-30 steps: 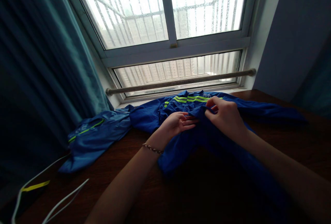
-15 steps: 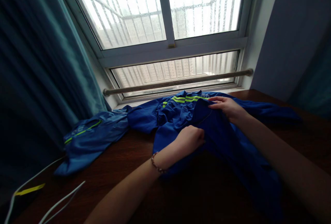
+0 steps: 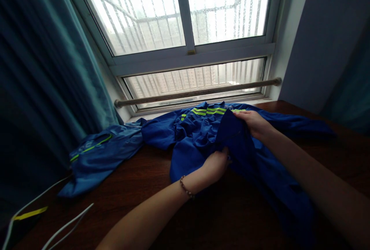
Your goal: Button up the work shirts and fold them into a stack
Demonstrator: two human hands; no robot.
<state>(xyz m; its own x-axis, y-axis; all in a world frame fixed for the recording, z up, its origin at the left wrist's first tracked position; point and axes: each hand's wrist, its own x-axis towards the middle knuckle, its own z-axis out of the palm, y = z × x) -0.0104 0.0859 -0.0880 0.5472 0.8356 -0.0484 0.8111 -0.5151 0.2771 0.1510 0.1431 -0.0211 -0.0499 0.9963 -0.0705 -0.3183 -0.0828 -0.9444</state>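
A blue jacket [image 3: 196, 134] with yellow-green stripes lies spread across the dark wooden table [image 3: 138, 188] below the window. My left hand [image 3: 215, 165], with a bead bracelet on its wrist, grips a fold of the blue cloth near the table's middle. Farther back, my right hand [image 3: 253, 123] pinches the upper edge of the same raised fold, just right of the stripes. One sleeve [image 3: 98, 151] stretches out to the left.
A teal curtain [image 3: 49, 80] hangs at the left. The window [image 3: 185, 30] has a metal rail [image 3: 196, 93] along its sill. White cables [image 3: 63, 227] and a yellow strip [image 3: 30, 213] lie at the table's front left corner. A grey wall [image 3: 323, 38] stands at the right.
My left hand has slid toward me along the cloth and closed on a lower fold. My right hand stayed near the stripes, holding the top edge; the fold now stands up between them.
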